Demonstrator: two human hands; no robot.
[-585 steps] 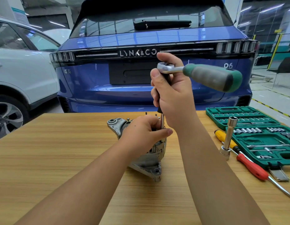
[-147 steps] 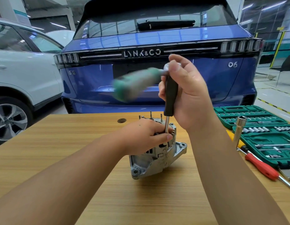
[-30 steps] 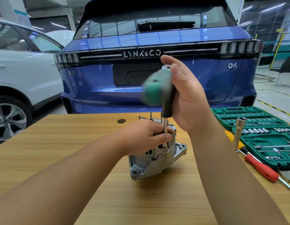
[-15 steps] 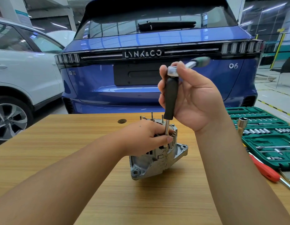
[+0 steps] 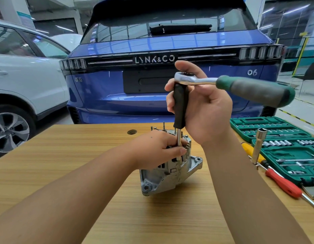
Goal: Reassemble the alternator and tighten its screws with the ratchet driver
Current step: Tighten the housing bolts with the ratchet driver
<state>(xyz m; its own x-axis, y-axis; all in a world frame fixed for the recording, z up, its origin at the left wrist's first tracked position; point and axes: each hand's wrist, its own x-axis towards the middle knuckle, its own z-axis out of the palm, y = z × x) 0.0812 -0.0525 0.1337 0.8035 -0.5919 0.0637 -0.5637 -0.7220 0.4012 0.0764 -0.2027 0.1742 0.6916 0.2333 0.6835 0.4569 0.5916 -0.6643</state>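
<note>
The silver alternator (image 5: 168,175) stands on the wooden table (image 5: 64,155) in the middle. My left hand (image 5: 158,148) grips its top, fingers curled around the housing and the driver's steel shaft. My right hand (image 5: 203,110) holds the ratchet driver (image 5: 180,103) upright by its black extension grip, thumb up by the chrome ratchet head. The green and grey handle (image 5: 254,90) sticks out to the right. The shaft's tip is hidden behind my left fingers.
An open green socket set case (image 5: 275,136) lies at the right table edge. Beside it stand a chrome socket extension (image 5: 259,147), a yellow-handled screwdriver (image 5: 253,152) and a red-handled screwdriver (image 5: 282,184). A blue car (image 5: 152,76) is parked behind the table, a white car (image 5: 24,81) at left.
The ratchet handle has swung round from pointing away to pointing right. My left hand and the alternator have stayed put.
</note>
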